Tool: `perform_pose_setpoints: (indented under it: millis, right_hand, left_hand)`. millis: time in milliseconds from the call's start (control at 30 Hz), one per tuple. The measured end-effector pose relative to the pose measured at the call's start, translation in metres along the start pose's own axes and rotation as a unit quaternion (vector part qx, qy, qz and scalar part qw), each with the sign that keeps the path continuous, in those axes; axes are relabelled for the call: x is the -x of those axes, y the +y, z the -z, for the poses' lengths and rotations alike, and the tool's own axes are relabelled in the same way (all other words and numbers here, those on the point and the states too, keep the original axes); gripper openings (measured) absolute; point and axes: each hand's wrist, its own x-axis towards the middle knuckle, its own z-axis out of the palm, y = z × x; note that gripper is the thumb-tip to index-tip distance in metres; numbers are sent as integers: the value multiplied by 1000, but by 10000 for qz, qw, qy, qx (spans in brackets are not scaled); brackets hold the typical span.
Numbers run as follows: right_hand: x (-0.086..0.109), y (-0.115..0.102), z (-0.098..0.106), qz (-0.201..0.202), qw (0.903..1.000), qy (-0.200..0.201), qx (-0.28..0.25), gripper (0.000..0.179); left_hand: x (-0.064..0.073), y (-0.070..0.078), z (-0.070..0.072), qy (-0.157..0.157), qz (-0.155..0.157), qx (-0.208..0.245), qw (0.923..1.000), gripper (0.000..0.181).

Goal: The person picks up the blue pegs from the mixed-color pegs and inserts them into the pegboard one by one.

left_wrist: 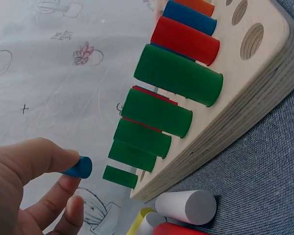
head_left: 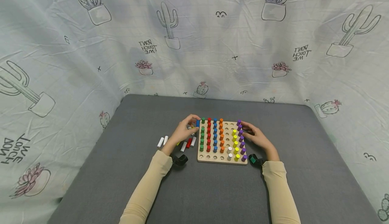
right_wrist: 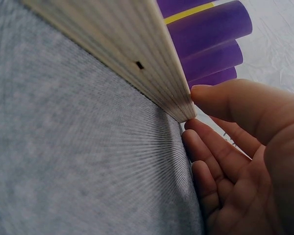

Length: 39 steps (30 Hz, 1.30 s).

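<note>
A wooden pegboard lies on the table, with columns of green, red, blue, orange, white, yellow and purple pegs standing in it. My left hand pinches a blue peg between thumb and finger, beside the far end of the green column. In the left wrist view the green pegs show a hole between the last two. At the board's far right edge, my right hand holds the side, next to the purple pegs. Its thumb and fingertips meet the wooden edge near the corner.
Loose pegs lie left of the board: several white pegs, a red peg and a yellow peg, partly behind my left hand. The grey table ends at a hanging cloth printed with cacti.
</note>
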Motion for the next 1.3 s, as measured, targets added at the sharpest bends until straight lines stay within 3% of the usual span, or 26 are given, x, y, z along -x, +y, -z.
perform_pose_setpoints:
  millis: [200, 400, 567, 800, 1300]
  right_hand:
    - [-5, 26, -1, 33, 9999, 76, 98, 52]
    - [-7, 39, -1, -77, 9999, 140, 20, 54]
    - [-4, 27, -1, -43, 9999, 130, 13, 52]
    - [1, 1, 0, -45, 10000, 32, -42, 51]
    - [1, 0, 0, 16, 9999, 23, -103, 50]
  left_hand:
    - [1, 0, -2, -10, -129, 278, 9995, 32]
    - [3, 6, -1, -125, -160, 158, 9997, 31]
    - [2, 10, -1, -165, -277, 84, 9994, 35]
    - [2, 18, -5, -209, -242, -101, 9994, 28]
    - [7, 26, -14, -573, -581, -47, 9967, 33]
